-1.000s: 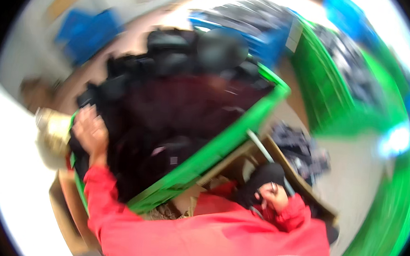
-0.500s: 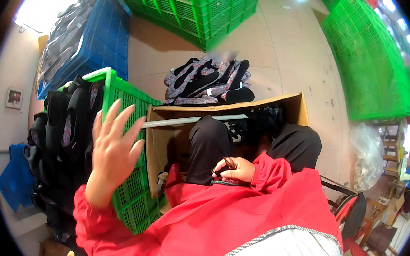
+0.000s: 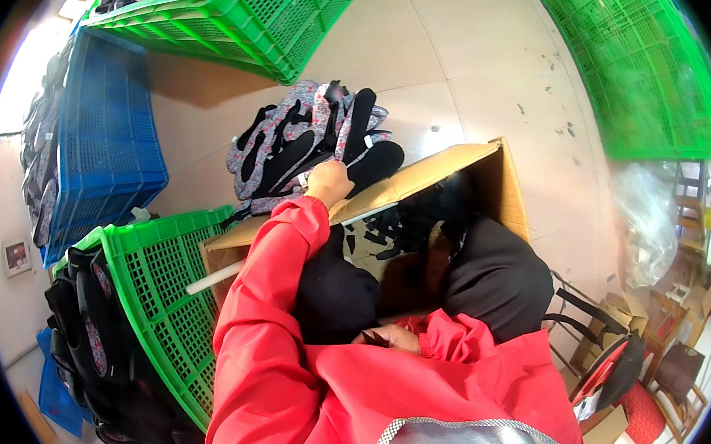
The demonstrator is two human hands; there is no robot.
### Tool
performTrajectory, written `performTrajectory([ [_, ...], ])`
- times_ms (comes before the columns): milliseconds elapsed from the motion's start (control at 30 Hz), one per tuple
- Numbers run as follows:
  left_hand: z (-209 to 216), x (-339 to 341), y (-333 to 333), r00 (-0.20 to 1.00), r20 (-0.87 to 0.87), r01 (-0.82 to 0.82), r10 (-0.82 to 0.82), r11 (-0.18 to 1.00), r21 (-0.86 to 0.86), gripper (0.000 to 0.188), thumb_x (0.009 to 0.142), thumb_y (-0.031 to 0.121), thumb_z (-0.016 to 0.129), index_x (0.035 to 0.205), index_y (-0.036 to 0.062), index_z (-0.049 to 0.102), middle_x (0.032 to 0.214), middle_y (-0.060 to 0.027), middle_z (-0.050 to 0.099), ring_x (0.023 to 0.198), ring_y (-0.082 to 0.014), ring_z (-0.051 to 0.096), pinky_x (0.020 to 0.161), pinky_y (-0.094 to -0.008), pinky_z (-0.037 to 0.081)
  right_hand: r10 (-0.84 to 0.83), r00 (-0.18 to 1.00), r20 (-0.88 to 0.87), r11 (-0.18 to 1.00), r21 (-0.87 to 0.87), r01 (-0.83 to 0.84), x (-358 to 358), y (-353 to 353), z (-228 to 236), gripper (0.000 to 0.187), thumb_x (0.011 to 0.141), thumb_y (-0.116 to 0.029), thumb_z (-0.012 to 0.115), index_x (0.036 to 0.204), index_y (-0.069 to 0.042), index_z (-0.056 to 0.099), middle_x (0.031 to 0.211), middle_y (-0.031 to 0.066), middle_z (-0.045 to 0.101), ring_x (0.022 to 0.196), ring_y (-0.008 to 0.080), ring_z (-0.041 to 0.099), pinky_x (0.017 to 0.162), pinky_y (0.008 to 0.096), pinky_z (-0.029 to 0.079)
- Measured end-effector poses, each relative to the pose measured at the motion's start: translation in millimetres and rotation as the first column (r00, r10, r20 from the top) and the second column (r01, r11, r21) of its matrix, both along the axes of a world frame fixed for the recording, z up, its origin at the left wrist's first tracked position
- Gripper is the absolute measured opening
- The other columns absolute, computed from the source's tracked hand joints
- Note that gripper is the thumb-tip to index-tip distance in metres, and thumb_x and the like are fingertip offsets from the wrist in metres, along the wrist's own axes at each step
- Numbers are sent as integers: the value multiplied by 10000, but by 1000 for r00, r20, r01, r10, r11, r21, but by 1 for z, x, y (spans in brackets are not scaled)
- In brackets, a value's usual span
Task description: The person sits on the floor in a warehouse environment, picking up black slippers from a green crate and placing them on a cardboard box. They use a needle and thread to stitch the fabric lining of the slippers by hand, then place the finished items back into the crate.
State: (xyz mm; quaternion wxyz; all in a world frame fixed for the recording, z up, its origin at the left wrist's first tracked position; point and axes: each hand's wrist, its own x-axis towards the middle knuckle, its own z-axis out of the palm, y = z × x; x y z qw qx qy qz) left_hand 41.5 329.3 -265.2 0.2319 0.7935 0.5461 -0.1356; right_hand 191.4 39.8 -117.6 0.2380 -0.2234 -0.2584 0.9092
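Note:
My left hand [image 3: 329, 181] reaches over the near side of a pile of floral fabric shoes [image 3: 295, 139] with black soles on the floor. Its fingers curl at a shoe in the pile, their tips partly hidden. Low in my lap, my right hand [image 3: 391, 337] is closed around a small dark, pointed tool [image 3: 374, 337], mostly covered by the fingers. Between my knees stands an open cardboard box [image 3: 515, 202] with black scraps [image 3: 388, 228] inside. A white rod [image 3: 215, 279] lies across the box, partly behind my left sleeve.
A green crate [image 3: 166, 279] stands at my left, black shoes [image 3: 88, 327] beside it. Farther off are a blue crate [image 3: 110, 139] and another green crate [image 3: 245, 29] holding shoes. Green crates [image 3: 654, 78] and a clear plastic bag [image 3: 647, 230] are on the right.
My left hand, spread in the air over the left green crate, has moved right and forward to the shoe pile and curled. My right hand stays in my lap. The view has shifted.

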Motion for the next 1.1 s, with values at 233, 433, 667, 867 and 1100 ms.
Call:
performTrajectory([
  [233, 71, -21, 15, 938, 199, -211, 284, 923, -323, 313, 644, 216, 759, 777, -54, 677, 638, -121, 624, 607, -208, 609, 611, -349, 490, 12, 1000, -25, 1000, -25, -12, 6, -5, -1, 197, 974, -115, 594, 1130, 2, 628, 1062, 38, 667, 986, 112, 614, 882, 286, 483],
  [433, 229, -79, -69, 813, 509, -249, 282, 959, -134, 318, 699, 85, 787, 967, 1, 637, 742, -7, 522, 677, -94, 466, 615, -270, 417, -116, 989, 92, 975, 199, 96, 7, -14, 20, 185, 957, -48, 579, 1131, -5, 623, 997, 65, 680, 966, 124, 627, 875, 281, 486],
  [667, 309, -97, -238, 159, 748, -351, 645, 745, -567, 294, 772, -26, 696, 1043, 2, 587, 869, 8, 623, 736, -46, 550, 678, -189, 435, -534, 845, 16, 845, 34, 533, 19, -13, 55, 292, 956, -69, 559, 1243, -38, 513, 1017, 117, 665, 619, 67, 534, 442, 171, 319],
  [867, 309, -101, -369, -1, 617, -295, 787, 589, -752, 269, 821, -54, 658, 1065, -25, 548, 973, -68, 659, 860, -120, 635, 812, -257, 513, -697, 717, 15, 705, 191, 683, 31, -37, 74, 543, 854, -83, 726, 1307, -72, 427, 940, 46, 611, 537, 52, 474, 445, 178, 322],
  [1100, 296, -102, -440, 264, 552, -432, 791, 609, -665, 290, 772, -16, 737, 1020, -23, 587, 845, 1, 613, 722, -47, 564, 641, -193, 462, -733, 613, 295, 666, 492, 560, 10, -67, 47, 255, 866, -211, 758, 939, -69, 559, 734, -49, 510, 626, 41, 494, 563, 204, 428],
])
